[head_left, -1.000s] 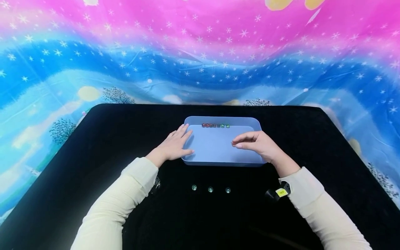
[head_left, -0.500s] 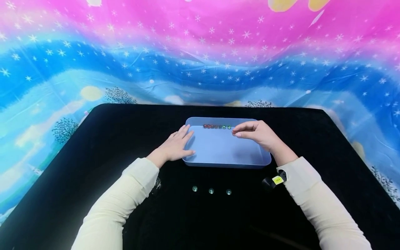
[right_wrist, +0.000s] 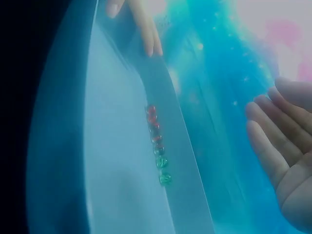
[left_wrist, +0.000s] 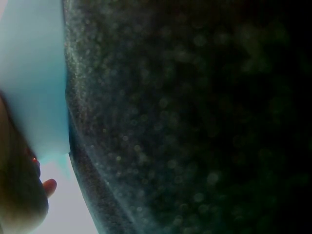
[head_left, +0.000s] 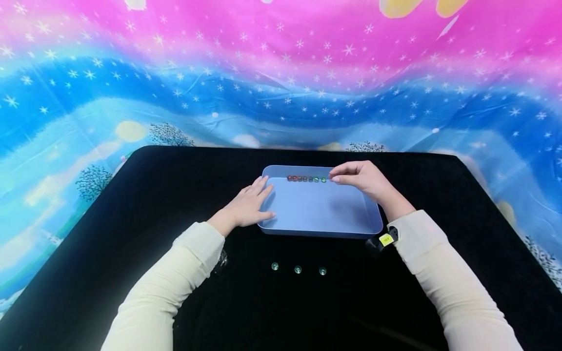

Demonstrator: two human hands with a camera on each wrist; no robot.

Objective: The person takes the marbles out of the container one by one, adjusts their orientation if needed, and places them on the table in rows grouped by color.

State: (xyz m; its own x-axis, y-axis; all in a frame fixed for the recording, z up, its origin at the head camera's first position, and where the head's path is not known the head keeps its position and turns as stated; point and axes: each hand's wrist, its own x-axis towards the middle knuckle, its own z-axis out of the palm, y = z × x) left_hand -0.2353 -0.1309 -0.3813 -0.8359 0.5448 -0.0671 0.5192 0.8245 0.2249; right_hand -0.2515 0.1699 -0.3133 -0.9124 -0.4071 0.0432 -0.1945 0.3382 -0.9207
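Observation:
A row of several small glass marbles (head_left: 305, 179) lies along the far wall inside the pale blue tray (head_left: 316, 209). The left ones look reddish, the two at the right end green. My right hand (head_left: 362, 176) pinches thumb and fingertips together at the row's right end, on a marble that the fingers mostly hide. In the right wrist view, this right hand (right_wrist: 287, 151) shows at the right edge, its fingertips pointing inward. My left hand (head_left: 246, 202) lies spread over the tray's left rim, fingers straight, thumb over the inside.
Three more clear-green marbles (head_left: 298, 269) lie spaced in a line on the black cloth (head_left: 219, 307) in front of the tray. A pink and blue snowflake backdrop (head_left: 281, 73) hangs behind the table.
My right hand has moved away from me, from over the tray's middle right to the right end of the marble row. My left hand stays on the rim.

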